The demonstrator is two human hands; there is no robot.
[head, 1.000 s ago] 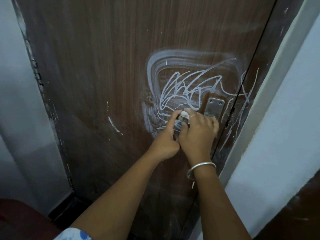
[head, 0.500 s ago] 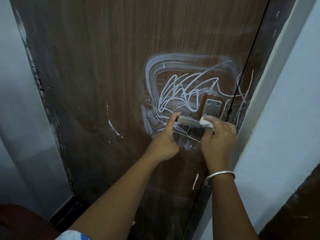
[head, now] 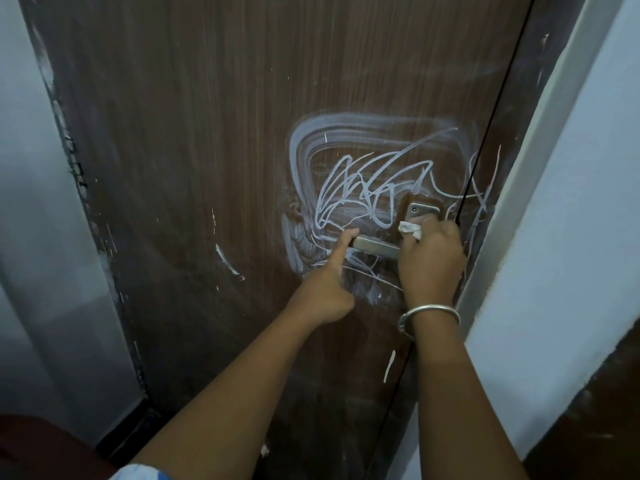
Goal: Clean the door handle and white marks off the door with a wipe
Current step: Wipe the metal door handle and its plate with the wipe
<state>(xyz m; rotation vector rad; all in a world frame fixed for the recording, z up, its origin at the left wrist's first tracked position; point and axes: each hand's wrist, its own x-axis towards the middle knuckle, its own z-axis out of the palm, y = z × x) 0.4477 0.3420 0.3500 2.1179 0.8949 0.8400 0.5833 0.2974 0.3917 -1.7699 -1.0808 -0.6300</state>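
The door handle (head: 375, 247) is a single metal lever lying nearly level, its long axis running left to right across the brown door (head: 207, 150), with its free end pointing left and its root hidden under the right hand (head: 431, 261). One metal plate (head: 423, 210) with two screws sits just above that hand. One crumpled white wipe (head: 515, 230) is pinched in the right hand's grip, which is closed around it, and pressed against the lower edge of the plate where the lever begins. The left hand (head: 323, 296) reaches up from below with one forefinger stretched out and its tip touching the lever's free end; its other fingers are curled in, holding nothing. White marks (head: 363, 188) spread above and to the left of both hands as one tangle of scribbles inside a smeared ring. One silver bangle (head: 429, 315) circles the right wrist. Both forearms rise from the bottom of the view, side by side.
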